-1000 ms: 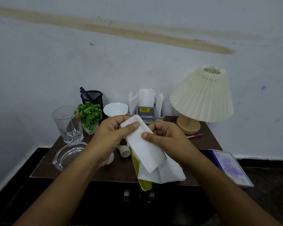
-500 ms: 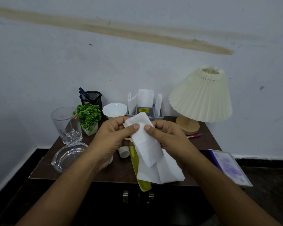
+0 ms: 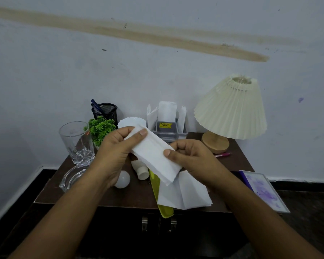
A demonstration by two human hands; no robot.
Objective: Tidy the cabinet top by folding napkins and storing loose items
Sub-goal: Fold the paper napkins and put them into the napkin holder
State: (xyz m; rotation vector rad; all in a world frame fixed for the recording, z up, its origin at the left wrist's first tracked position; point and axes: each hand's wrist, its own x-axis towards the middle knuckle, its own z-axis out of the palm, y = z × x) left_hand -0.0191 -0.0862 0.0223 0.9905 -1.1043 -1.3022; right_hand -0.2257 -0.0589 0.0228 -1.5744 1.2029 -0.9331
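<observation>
A folded white napkin [image 3: 154, 156] is held above the dark wooden cabinet top [image 3: 138, 193]. My left hand [image 3: 116, 148] pinches its far end with the thumb on top. My right hand [image 3: 191, 157] pinches its near right edge. More white napkins [image 3: 185, 193] lie loose on the cabinet below, over a yellow-green comb [image 3: 157, 191]. A grey napkin holder [image 3: 168, 128] with upright napkins stands at the back. A white bulb [image 3: 122, 181] and a small white tube [image 3: 141, 170] lie under my hands.
A drinking glass [image 3: 77, 143] and a glass ashtray [image 3: 71, 177] stand at the left. Behind are a small green plant [image 3: 100, 128], a black mesh pen cup [image 3: 105, 111] and a white bowl [image 3: 129, 122]. A pleated lamp [image 3: 230, 109], pink pen [image 3: 223, 155] and framed picture [image 3: 264, 191] are at the right.
The napkin has been folded narrower and turned flatter between my hands. My hands have moved slightly apart along it, the left towards the back, the right nearer.
</observation>
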